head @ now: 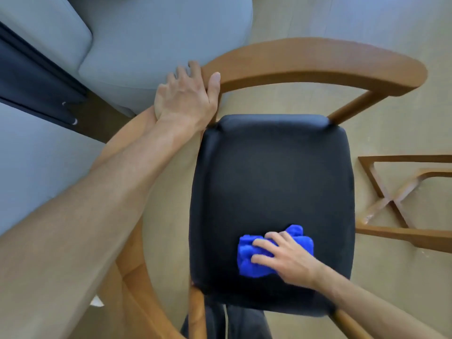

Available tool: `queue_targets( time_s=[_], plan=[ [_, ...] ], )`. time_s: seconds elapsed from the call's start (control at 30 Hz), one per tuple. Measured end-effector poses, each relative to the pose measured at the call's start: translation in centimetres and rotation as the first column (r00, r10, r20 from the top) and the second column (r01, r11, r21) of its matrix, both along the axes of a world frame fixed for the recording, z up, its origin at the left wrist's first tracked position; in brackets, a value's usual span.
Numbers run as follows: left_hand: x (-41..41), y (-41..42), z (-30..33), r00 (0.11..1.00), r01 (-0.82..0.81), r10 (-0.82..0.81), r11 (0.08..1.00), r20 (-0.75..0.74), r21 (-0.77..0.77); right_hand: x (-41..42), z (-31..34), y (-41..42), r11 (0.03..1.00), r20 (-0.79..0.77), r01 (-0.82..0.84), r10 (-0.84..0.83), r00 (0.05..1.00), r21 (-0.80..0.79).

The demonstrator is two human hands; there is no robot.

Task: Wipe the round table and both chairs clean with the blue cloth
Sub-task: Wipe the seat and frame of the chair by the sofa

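Head view, R hand point(286, 256) presses bunched blue cloth point(247, 260), chair point(271, 182)

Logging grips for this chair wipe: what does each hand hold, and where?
Left hand grips the chair's wooden backrest rail at its left end. Right hand presses the bunched blue cloth from above.

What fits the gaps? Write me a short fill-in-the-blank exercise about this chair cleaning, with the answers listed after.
1. The right hand presses a cloth whose colour is ____.
2. The cloth lies on the chair's black ____.
3. The left hand grips the chair's curved wooden ____.
4. Behind the chair stands a grey ____.

Answers: blue; seat; backrest; sofa
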State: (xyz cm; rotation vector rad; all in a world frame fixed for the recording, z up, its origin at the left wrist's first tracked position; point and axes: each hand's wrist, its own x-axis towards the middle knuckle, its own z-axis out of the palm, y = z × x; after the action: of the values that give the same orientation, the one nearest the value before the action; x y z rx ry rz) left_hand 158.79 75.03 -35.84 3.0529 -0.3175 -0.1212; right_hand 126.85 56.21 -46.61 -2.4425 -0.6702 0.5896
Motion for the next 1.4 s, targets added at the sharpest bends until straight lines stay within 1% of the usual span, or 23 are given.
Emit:
queue_targets(
  time_s=[0.03,0.07,0.1,0.17,0.23,0.27,0.3,0.33,0.37,0.4,0.47,0.53,0.57,0.6,0.67,0.73,0.8,0.93,1.0,1.13,1.23,1.33,1.4],
  plan=[
    [-0.2,0.0,0.1,1.0,0.015,-0.015,1.0,-0.004,-0.004,0.5,-0.5,-2.1,0.995,0.197,0.027,-0.006,0.98,-0.101],
    [-0.4,0.1,0.1,0.999,0.048,-0.048,0.999,-0.001,-0.001,1.1,0.0,-3.7,0.967,0.205,0.234,-0.21,0.956,-0.102],
    [-0.7,0.3,0.1,0.996,0.093,-0.093,0.996,0.011,0.005,0.7,0.3,-5.2,0.926,0.226,0.345,-0.307,0.925,-0.153],
    [-1.4,0.7,0.2,0.986,0.163,-0.164,0.986,0.039,0.014,-0.4,0.4,-7.8,0.774,0.187,0.6,-0.571,0.8,-0.205],
    [-2.1,1.0,0.3,0.983,0.177,-0.179,0.984,0.043,0.033,-1.0,0.3,-8.7,0.581,0.211,0.792,-0.764,0.61,-0.185],
    [-2.5,1.2,0.3,0.984,0.169,-0.171,0.984,0.041,0.056,-1.2,0.2,-7.9,0.47,0.178,0.866,-0.85,0.496,-0.169],
    [-2.9,1.3,0.3,0.987,0.155,-0.158,0.985,0.039,0.082,-1.5,0.2,-6.7,0.399,0.146,0.899,-0.893,0.426,-0.181],
    [-3.4,1.4,0.3,0.988,0.143,-0.148,0.984,0.037,0.107,-1.9,0.3,-5.2,0.366,0.113,0.909,-0.913,0.392,-0.198],
    [-3.8,1.6,0.4,0.989,0.14,-0.146,0.981,0.035,0.131,-2.6,0.4,-3.6,0.38,0.082,0.901,-0.911,0.403,-0.209],
    [-4.1,1.8,0.4,0.989,0.141,-0.148,0.978,0.033,0.151,-3.5,0.5,-2.1,0.444,0.044,0.87,-0.885,0.463,-0.215],
    [-4.6,2.2,0.6,0.988,0.146,-0.152,0.973,0.024,0.178,-5.9,0.7,0.4,0.666,-0.053,0.706,-0.735,0.676,-0.241],
    [-5.1,2.5,0.9,0.988,0.148,-0.153,0.965,0.008,0.218,-8.3,1.0,2.1,0.882,-0.149,0.383,-0.433,0.889,-0.276],
    [-5.4,2.7,1.0,0.988,0.148,-0.153,0.959,0.003,0.241,-9.0,1.2,2.4,0.938,-0.192,0.203,-0.262,0.946,-0.282],
    [-5.7,2.9,1.2,0.988,0.151,-0.157,0.953,0.0,0.264,-9.4,1.6,2.5,0.958,-0.228,0.047,-0.115,0.967,-0.283],
    [-6.4,3.4,1.5,0.986,0.163,-0.17,0.939,-0.005,0.303,-9.0,2.4,2.4,0.935,-0.301,-0.206,0.116,0.947,-0.288],
    [-7.0,3.7,1.8,0.985,0.167,-0.174,0.931,-0.006,0.326,-8.1,3.0,2.6,0.88,-0.317,-0.374,0.28,0.906,-0.293],
    [-7.7,3.8,2.0,0.986,0.157,-0.168,0.926,0.003,0.343,-6.8,3.3,3.5,0.872,-0.258,-0.363,0.287,0.923,-0.328],
    [-10.0,3.9,1.9,0.986,0.146,-0.167,0.905,0.016,0.4,-2.5,2.2,8.7,0.947,0.041,-0.086,0.104,0.994,-0.311],
    [-11.3,4.8,1.9,0.983,0.149,-0.179,0.904,0.039,0.401,-0.7,1.7,11.9,0.959,0.083,-0.005,0.029,0.996,-0.282],
    [-14.6,6.7,2.8,0.978,0.16,-0.2,0.905,0.062,0.395,-1.4,0.6,13.1,0.938,0.06,-0.121,0.148,0.987,-0.326],
    [-17.4,7.3,3.6,0.987,0.102,-0.146,0.904,0.074,0.415,-2.5,1.0,11.8,0.901,0.026,-0.222,0.249,0.968,-0.372],
    [-20.4,8.2,3.9,0.989,0.042,-0.1,0.894,0.107,0.446,-3.2,1.0,10.8,0.861,0.088,-0.271,0.339,0.937,-0.43],
    [-22.7,9.2,3.9,0.99,0.009,-0.071,0.891,0.12,0.453,-4.7,1.0,8.7,0.808,0.038,-0.415,0.473,0.88,-0.418]
  ],
)
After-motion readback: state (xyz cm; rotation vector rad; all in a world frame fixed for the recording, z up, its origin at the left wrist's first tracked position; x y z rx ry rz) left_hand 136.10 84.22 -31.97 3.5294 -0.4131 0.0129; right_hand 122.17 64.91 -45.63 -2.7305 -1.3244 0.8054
